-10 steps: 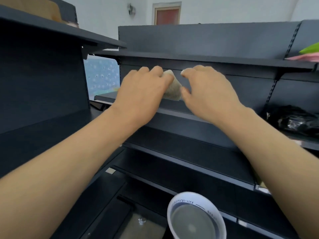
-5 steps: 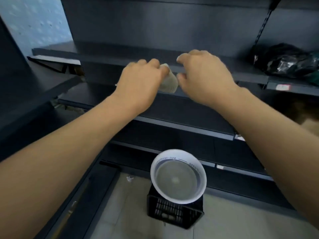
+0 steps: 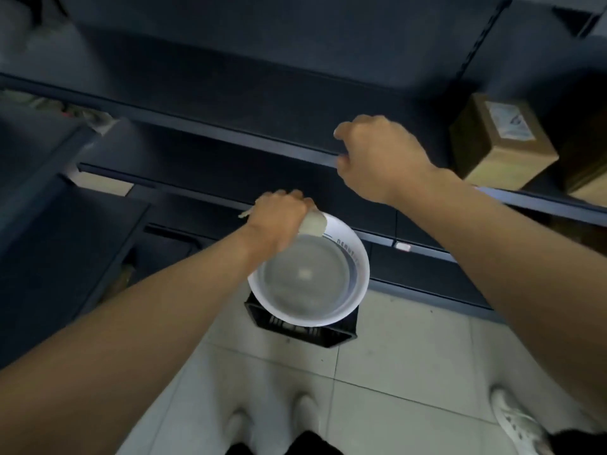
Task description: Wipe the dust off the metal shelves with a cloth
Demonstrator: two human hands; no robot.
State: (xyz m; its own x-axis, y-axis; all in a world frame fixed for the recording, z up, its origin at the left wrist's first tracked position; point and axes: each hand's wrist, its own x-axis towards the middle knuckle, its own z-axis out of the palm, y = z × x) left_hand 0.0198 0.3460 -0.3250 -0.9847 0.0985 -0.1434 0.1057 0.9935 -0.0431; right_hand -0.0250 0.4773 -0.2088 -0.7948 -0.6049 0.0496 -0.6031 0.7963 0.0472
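Note:
My left hand (image 3: 279,218) grips a pale beige cloth (image 3: 312,224) just above the near rim of a white basin (image 3: 358,284) filled with water. A corner of the cloth sticks out on each side of the fist. My right hand (image 3: 377,159) hangs higher and to the right, over the front edge of a dark metal shelf (image 3: 230,136), with its fingers loosely curled and nothing in them. Further dark shelves (image 3: 328,192) step down below it.
The basin stands on a small black crate (image 3: 305,330) on the pale tiled floor (image 3: 394,372). Two cardboard boxes (image 3: 499,142) sit on the shelf at the right. Another dark shelf unit (image 3: 65,241) stands at the left. My shoes (image 3: 512,421) show at the bottom.
The view has tilted down from the shelves to the floor. My left hand has carried the cloth down to the basin; my right hand has let go of it and stayed near the shelf edge.

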